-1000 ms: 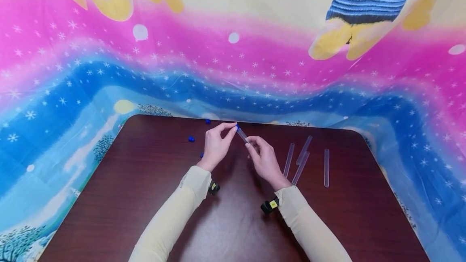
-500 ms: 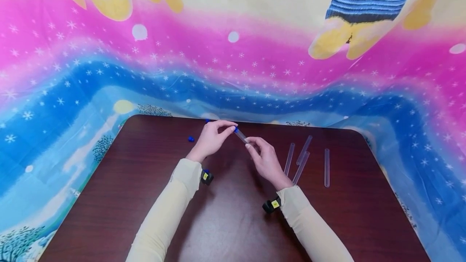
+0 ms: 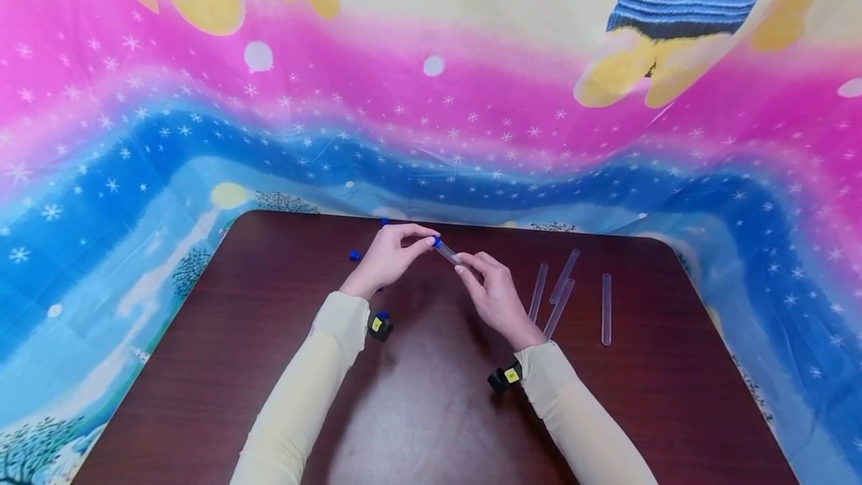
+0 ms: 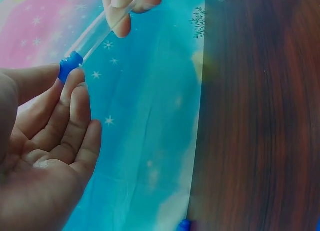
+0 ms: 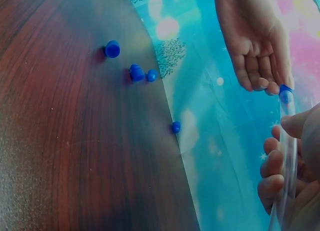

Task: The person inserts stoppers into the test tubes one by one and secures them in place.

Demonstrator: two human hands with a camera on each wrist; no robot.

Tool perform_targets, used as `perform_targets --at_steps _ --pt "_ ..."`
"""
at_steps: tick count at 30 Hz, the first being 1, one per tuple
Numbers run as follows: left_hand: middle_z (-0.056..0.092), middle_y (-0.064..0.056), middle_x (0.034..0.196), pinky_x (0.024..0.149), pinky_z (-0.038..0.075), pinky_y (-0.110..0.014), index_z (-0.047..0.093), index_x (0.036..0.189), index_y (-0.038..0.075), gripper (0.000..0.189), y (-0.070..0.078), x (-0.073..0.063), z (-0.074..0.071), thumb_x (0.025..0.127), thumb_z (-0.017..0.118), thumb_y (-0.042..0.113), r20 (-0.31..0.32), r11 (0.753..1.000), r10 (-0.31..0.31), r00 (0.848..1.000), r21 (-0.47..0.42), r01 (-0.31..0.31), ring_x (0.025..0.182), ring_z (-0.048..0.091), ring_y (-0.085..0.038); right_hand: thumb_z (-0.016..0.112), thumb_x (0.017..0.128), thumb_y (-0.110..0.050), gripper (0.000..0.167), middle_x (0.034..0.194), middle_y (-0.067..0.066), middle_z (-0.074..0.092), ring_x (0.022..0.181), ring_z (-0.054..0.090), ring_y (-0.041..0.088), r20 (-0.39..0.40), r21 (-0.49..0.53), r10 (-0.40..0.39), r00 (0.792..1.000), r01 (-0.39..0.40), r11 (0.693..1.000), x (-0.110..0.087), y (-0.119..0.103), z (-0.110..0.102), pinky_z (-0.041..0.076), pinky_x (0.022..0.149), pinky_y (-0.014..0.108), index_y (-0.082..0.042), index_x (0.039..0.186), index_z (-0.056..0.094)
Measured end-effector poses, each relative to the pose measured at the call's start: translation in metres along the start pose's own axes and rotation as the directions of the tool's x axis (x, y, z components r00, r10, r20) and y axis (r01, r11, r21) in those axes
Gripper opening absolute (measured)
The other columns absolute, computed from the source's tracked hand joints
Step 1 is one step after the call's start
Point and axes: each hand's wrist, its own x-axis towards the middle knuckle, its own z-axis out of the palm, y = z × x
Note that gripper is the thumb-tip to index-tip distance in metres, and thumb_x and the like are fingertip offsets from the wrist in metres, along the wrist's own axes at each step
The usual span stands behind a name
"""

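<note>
My left hand (image 3: 390,254) pinches a small blue cap (image 4: 71,66) between thumb and fingertips. The cap sits at the upper end of a clear plastic test tube (image 5: 288,156). Thumb and fingers of my right hand (image 3: 494,294) grip the tube lower down, holding it at a slant above the table's far part. In the right wrist view the tube runs down across the right palm, and the left fingertips meet its capped end. The left wrist view shows the cap's ridged side between thumb and forefinger.
Several clear tubes (image 3: 607,309) lie on the dark wooden table (image 3: 431,410) right of my right hand. Several loose blue caps (image 5: 112,49) lie around the left forearm and near the far edge. A printed cloth (image 3: 431,133) hangs behind the table.
My left wrist has swung left and slightly up while its fingertips stay at the cap. The right hand has barely moved, and the tube stays in its grip.
</note>
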Motion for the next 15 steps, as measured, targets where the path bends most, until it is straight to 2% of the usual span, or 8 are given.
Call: perform_targets --at_steps 7,11,15 --pt "0.072 0.009 0.108 0.095 0.049 -0.042 0.078 0.115 0.021 0.019 0.0000 -0.0011 -0.0038 0.099 0.070 0.028 0.029 1.000 0.003 1.000 0.009 -0.003 0.109 0.061 -0.013 0.066 0.101 -0.016 0.024 0.091 -0.001 0.060 0.071 0.052 0.016 0.032 -0.013 -0.005 0.999 0.005 1.000 0.0015 -0.0033 -0.0018 0.044 0.058 0.031 -0.011 0.123 0.074" --pt "0.074 0.007 0.103 0.093 0.050 -0.041 0.078 0.114 0.019 0.019 -0.0014 -0.0013 -0.0036 0.099 0.070 0.027 0.039 1.000 0.021 0.999 -0.002 -0.021 0.106 0.063 -0.013 0.066 0.101 -0.016 0.025 0.090 -0.002 0.060 0.071 0.052 0.016 0.044 -0.018 -0.010 0.999 0.011 1.000 0.0019 -0.0056 -0.0031 0.045 0.058 0.031 -0.011 0.125 0.074" --pt "0.073 0.008 0.105 0.089 0.052 -0.039 0.078 0.115 0.019 0.019 -0.0035 -0.0021 -0.0016 0.099 0.070 0.026 0.032 1.000 0.026 0.999 -0.011 -0.026 0.104 0.063 -0.013 0.067 0.101 -0.015 0.026 0.091 -0.002 0.061 0.071 0.052 0.016 0.050 -0.020 -0.002 0.999 0.003 1.000 0.0018 -0.0066 -0.0032 0.046 0.058 0.031 -0.011 0.126 0.073"
